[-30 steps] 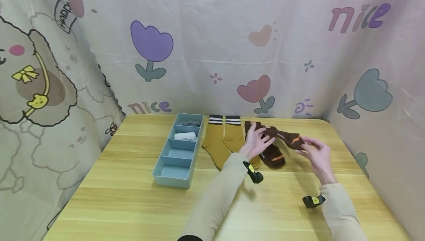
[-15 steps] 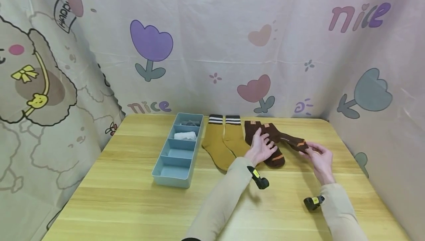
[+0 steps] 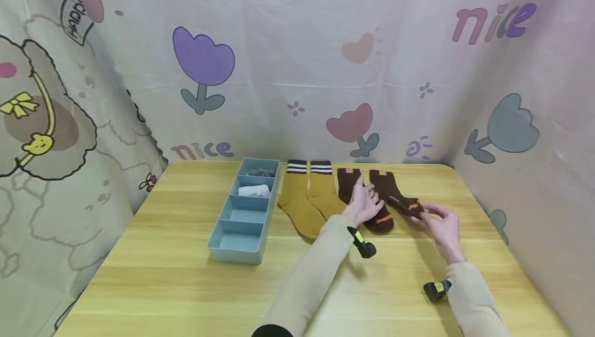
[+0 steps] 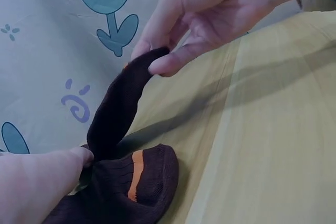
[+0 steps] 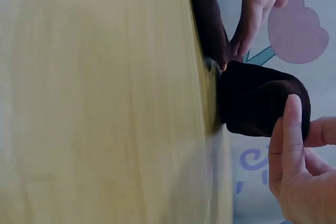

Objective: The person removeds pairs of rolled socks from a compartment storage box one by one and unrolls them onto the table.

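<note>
My right hand (image 3: pixel 442 227) pinches the toe of a dark brown sock (image 3: pixel 387 186) with an orange stripe. The toe is lifted above the table, while its cuff lies toward the back. In the right wrist view, thumb and fingers hold the raised dark sock (image 5: pixel 262 100). My left hand (image 3: pixel 364 204) is over the other brown sock (image 3: pixel 382 223), covering its middle, with fingers relaxed and apart in the head view. The left wrist view shows a left fingertip (image 4: pixel 81 155) at the sock fabric; the other fingers are hidden there. Two mustard socks (image 3: pixel 297 203) lie to the left.
A blue-grey divided box (image 3: pixel 214 248) stands left of the socks, with a white folded item (image 3: pixel 253 191) and a grey item (image 3: pixel 261 172) in its rear compartments. Printed curtains (image 3: pixel 279 58) border the wooden table (image 3: pixel 162 275) behind and at the sides.
The right brown sock, earlier overlapping the other, has shifted right, leaving a gap between the cuffs. My right hand keeps its toe pinched. My left hand moved slightly right and stayed over the other sock.
</note>
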Action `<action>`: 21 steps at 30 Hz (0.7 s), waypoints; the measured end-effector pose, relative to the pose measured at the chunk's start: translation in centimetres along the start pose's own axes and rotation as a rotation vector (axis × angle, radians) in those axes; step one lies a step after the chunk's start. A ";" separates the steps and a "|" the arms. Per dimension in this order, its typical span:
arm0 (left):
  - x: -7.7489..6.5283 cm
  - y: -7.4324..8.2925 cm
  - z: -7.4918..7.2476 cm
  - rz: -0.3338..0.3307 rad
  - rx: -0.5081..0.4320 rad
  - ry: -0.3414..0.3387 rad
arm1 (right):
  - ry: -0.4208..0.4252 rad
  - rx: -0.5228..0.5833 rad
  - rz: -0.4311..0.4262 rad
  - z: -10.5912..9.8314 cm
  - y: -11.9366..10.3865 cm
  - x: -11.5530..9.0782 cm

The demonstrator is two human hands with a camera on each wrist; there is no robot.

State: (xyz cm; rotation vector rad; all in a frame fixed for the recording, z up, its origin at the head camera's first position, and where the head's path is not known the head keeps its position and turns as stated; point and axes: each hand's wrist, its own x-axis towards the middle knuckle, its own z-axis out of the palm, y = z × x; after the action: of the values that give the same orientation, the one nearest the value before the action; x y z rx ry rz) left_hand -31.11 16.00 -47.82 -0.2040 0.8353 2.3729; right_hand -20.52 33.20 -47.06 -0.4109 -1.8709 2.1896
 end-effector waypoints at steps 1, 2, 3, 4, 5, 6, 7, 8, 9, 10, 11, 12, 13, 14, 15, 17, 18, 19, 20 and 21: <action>-0.1 0.0 -0.1 0.000 0.000 -0.003 | 0.005 -0.008 0.006 0.0 0.1 0.1; -0.2 0.0 -0.1 -0.002 -0.001 -0.004 | 0.011 -0.016 0.010 0.0 0.2 0.3; -0.4 0.0 -0.2 -0.003 0.000 -0.005 | 0.016 -0.026 0.014 0.1 0.3 0.5; -0.5 0.0 -0.2 -0.003 -0.002 -0.005 | 0.017 -0.035 0.017 0.1 0.4 0.7; -0.6 -0.1 -0.3 -0.004 -0.004 -0.005 | 0.018 -0.051 0.020 0.2 0.5 0.8; -0.7 -0.1 -0.4 -0.004 -0.007 -0.004 | 0.020 -0.061 0.025 0.2 0.6 1.0; -0.9 -0.1 -0.5 -0.004 -0.007 -0.005 | 0.020 -0.076 0.028 0.3 0.7 1.2; -0.9 -0.1 -0.6 -0.003 -0.005 -0.005 | 0.018 -0.089 0.033 0.3 0.8 1.4; -1.0 -0.1 -0.7 -0.002 -0.004 -0.006 | 0.016 -0.103 0.041 0.3 0.8 1.5; -1.1 0.0 -0.8 0.001 -0.003 -0.008 | 0.011 -0.117 0.048 0.3 0.9 1.7; -1.1 0.0 -0.8 0.003 -0.001 -0.011 | 0.007 -0.140 0.054 0.2 0.9 1.8; -1.1 0.1 -0.9 0.004 0.000 -0.014 | 0.002 -0.161 0.059 0.2 1.0 1.9; -1.1 0.2 -1.0 0.006 0.002 -0.018 | -0.003 -0.190 0.060 0.1 1.0 2.0; -1.2 0.3 -1.0 0.008 0.002 -0.020 | -0.002 -0.230 0.059 0.0 1.0 2.0; -1.2 0.4 -1.0 0.010 0.002 -0.022 | 0.005 -0.286 0.052 -0.1 1.0 2.0; -1.4 0.6 -1.1 0.018 0.001 -0.024 | 0.038 -0.416 0.024 -0.2 0.9 1.9; -1.5 0.7 -1.1 0.022 0.000 -0.026 | 0.063 -0.473 0.011 -0.2 0.8 1.9; -1.6 0.8 -1.1 0.026 0.001 -0.027 | 0.087 -0.523 -0.001 -0.2 0.7 1.8; -1.8 1.0 -1.2 0.028 0.001 -0.030 | 0.113 -0.570 -0.015 0.0 0.6 1.7; -2.1 1.2 -1.2 0.032 -0.003 -0.030 | 0.133 -0.606 -0.030 0.1 0.4 1.6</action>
State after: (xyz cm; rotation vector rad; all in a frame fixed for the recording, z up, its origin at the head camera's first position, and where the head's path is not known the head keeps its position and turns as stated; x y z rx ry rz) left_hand -30.23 13.50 -47.46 -0.1575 0.8265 2.4010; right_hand -22.05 33.59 -47.55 -0.6067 -2.4104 1.4904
